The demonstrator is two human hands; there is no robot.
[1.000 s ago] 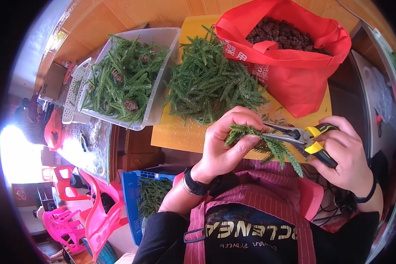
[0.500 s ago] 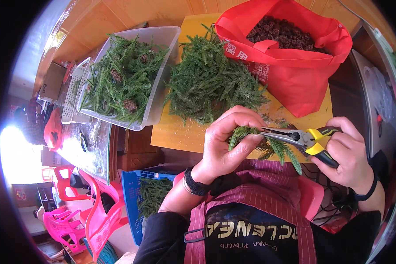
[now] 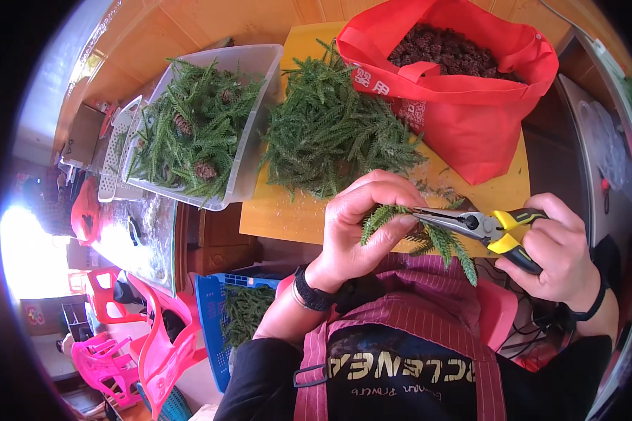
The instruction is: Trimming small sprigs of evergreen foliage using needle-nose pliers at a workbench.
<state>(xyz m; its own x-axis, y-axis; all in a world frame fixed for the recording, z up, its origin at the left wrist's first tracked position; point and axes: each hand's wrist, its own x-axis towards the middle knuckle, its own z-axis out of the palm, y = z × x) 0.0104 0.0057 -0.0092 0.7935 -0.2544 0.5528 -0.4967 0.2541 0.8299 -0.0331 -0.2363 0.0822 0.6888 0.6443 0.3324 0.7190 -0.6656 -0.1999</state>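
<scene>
Between thumb and fingers, my left hand [image 3: 366, 221] pinches an artificial pine sprig [image 3: 446, 247], whose green needles stick out on both sides of the fingertips. My right hand [image 3: 558, 245] is wrapped round the yellow-and-black handles of needle-nose pliers [image 3: 474, 223]. Their jaws point left, and the tips reach the sprig beside my left thumb; what exactly they grip there is too small to tell. Just beyond my hands a heap of loose green pine sprigs [image 3: 333, 130] lies on the yellow table [image 3: 281, 219].
A red bag [image 3: 470, 130] of brown pine cones [image 3: 442, 52] stands at the back right. At left is a clear plastic bin [image 3: 249, 158] with sprigs and several cones. Below it sits a blue basket [image 3: 207, 316] of greenery, near pink chairs [image 3: 165, 344].
The pliers' jaws have come closer together at the sprig. Both hands stay in nearly the same place, and the view has shifted slightly.
</scene>
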